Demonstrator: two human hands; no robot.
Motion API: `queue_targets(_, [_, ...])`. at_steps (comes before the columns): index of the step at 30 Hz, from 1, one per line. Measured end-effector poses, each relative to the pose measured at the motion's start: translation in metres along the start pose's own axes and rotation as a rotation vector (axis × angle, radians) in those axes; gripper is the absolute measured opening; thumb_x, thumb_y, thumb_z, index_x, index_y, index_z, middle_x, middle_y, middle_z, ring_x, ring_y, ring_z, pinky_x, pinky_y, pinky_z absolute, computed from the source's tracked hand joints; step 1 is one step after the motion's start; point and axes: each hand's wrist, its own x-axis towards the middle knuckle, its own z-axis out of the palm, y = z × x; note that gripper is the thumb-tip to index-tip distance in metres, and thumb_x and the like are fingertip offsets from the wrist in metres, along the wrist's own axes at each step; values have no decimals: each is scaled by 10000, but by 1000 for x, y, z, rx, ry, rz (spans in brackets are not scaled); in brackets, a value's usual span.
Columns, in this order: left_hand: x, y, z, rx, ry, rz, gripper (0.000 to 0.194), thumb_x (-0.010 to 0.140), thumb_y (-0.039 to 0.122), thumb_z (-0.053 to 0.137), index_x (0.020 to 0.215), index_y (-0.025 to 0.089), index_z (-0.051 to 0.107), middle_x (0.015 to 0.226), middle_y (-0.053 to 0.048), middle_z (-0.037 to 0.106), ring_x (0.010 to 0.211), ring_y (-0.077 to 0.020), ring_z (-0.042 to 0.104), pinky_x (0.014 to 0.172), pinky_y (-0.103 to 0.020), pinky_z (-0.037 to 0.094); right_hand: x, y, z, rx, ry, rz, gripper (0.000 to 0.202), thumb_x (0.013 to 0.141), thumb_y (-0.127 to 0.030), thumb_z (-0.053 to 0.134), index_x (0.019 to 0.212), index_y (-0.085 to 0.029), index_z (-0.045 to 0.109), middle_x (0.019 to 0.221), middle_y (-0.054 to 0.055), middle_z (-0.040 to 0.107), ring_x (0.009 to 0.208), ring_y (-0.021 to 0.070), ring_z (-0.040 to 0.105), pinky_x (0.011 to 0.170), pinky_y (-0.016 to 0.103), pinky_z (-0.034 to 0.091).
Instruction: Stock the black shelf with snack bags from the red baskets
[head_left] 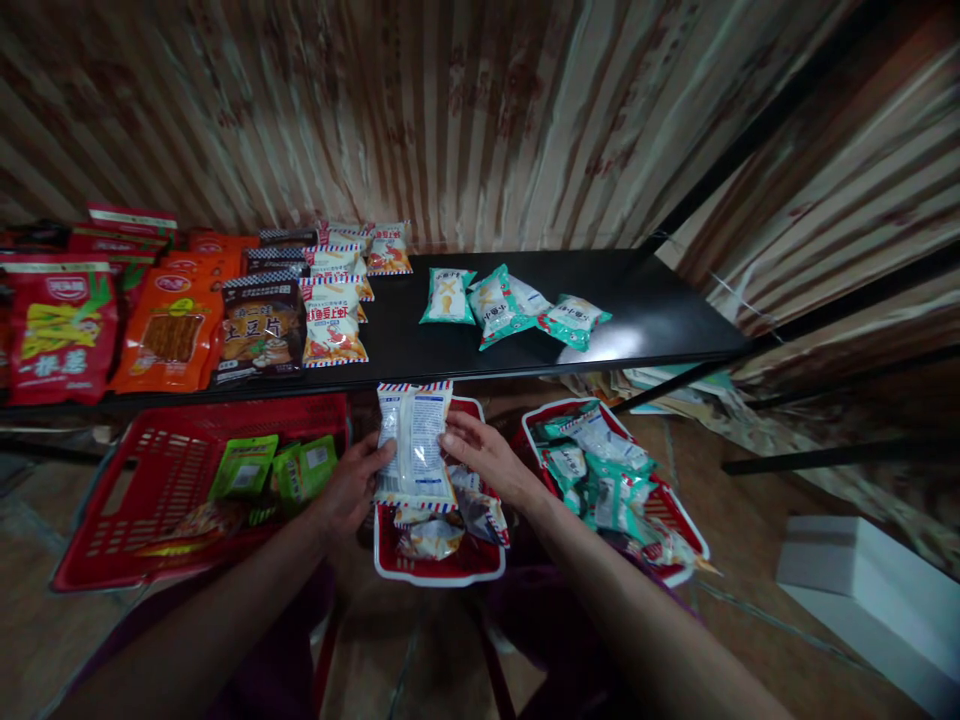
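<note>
While between two hands [354, 487] [484, 452], one snack packet [412, 445]

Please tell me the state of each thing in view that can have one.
Held bag: upright, back facing the wearer, no tear visible.
Left hand: gripping the bag's left side.
Right hand: gripping its right side.
Teal bags: lying loosely on the shelf, some overlapping.
Left basket: partly filled.
Middle basket: bags inside, partly hidden.
Right basket: bags heaped inside.
White box: open or closed, unclear.
</note>
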Motion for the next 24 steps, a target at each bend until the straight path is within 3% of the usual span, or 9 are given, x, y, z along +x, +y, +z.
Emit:
queue_targets(5, [2,-3,-1,-19,-26,10,360,593,269,778,891,137,624,815,-53,725,820,-230,678,785,-353,530,1,3,2,-37,-77,-32,478,746,-373,656,1177,-214,522,954,34,635,820,157,596,757,294,478])
queue_targets(12, [18,-2,5,-58,-122,6,412,652,274,740,1018,129,618,889,-82,727,906,-268,665,824,-405,518,10,3,0,-135,49,-32,475,723,-386,676,1134,-188,546,898,31,632,770,161,590,760,327,487])
queue_targets(19, [37,-14,-5,-60,-263,-32,441,720,266,698,1124,128,589,1080,-115,682,1012,-277,626,942,-431,442,12,6,-7,-131,78,-12,448,716,-382,685,1114,-211,572,897,21,637,770,164,591,762,338,495])
queue_targets(24, [41,-13,-8,-37,-268,-32,446,728,273,693,1139,143,579,1108,-115,670,1003,-279,630,935,-443,443,14,3,-10,-144,60,17,479,725,-385,676,1156,-209,564,876,20,643,761,165,593,756,341,499])
